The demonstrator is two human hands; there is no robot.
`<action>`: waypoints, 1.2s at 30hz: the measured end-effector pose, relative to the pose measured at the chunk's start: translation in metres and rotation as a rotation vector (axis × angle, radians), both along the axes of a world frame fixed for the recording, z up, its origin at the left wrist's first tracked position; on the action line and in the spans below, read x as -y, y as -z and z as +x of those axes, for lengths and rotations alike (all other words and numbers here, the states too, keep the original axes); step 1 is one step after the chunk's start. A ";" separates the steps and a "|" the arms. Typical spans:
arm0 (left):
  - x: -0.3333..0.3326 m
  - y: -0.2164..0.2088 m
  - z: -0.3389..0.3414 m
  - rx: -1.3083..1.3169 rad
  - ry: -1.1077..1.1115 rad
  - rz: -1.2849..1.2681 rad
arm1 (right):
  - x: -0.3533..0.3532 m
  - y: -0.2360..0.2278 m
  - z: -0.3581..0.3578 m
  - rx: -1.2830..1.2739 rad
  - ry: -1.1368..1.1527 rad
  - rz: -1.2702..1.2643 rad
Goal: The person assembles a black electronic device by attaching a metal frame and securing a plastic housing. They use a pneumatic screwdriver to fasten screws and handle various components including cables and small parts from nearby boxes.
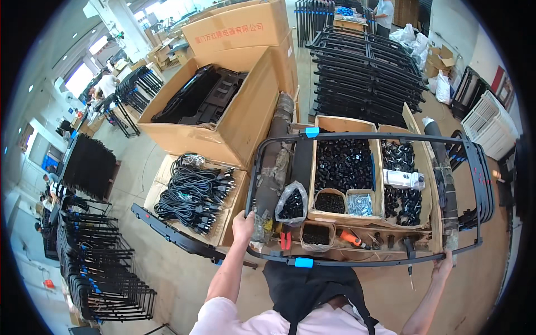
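I hold a large black rectangular metal frame (368,262) with rounded corners over the workbench. My left hand (243,228) is closed around its left side, near the lower corner. My right hand (442,266) grips the near bar by the right corner. Blue pads (303,262) sit on its near and far bars. Beneath the frame, a cardboard bin of black plastic parts (343,164) and a tray of silver screws (359,204) show through. An orange-and-black power tool (353,239) and red-handled pliers (286,239) lie near the bench's front.
At the left stand an open carton of black panels (204,95) and a box of coiled black cables (192,192). Padded rollers (274,162) flank the bench. Stacked black frames (363,72) rise beyond it; more frames (103,262) stand at left. People work farther off.
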State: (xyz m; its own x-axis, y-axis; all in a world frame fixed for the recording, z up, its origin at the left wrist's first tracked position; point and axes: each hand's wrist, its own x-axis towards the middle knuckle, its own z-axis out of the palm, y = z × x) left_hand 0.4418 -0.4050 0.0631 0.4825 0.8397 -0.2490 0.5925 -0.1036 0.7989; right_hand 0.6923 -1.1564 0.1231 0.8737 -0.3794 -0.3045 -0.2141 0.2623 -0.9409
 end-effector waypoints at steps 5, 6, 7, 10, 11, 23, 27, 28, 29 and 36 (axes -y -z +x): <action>0.019 0.012 0.039 -0.285 0.064 0.242 | 0.032 0.057 0.008 -0.140 -0.025 0.044; 0.026 0.003 0.039 -0.206 0.083 0.243 | 0.021 0.068 0.001 -0.077 -0.017 0.057; 0.026 0.009 0.026 -0.260 -0.010 0.347 | -0.007 0.060 0.002 -0.036 -0.238 0.143; 0.035 0.029 0.020 -0.194 0.044 0.596 | 0.001 0.073 0.008 -0.297 -0.228 0.186; 0.034 0.054 0.028 -0.200 0.082 0.660 | 0.040 0.112 0.007 -0.270 -0.258 0.171; 0.032 0.015 0.028 -0.472 0.069 0.812 | -0.001 0.226 0.066 -0.315 -0.637 -1.518; 0.102 -0.036 0.103 0.015 0.081 0.755 | 0.006 0.267 0.087 -0.506 -0.758 -1.417; 0.136 -0.041 0.142 0.147 0.133 0.592 | 0.020 0.265 0.088 -0.503 -0.815 -1.394; 0.155 -0.036 0.165 0.263 0.186 0.403 | 0.026 0.261 0.091 -0.473 -0.885 -1.370; 0.369 -0.063 0.286 0.264 0.869 0.132 | 0.070 0.129 0.025 -0.382 -0.830 -1.212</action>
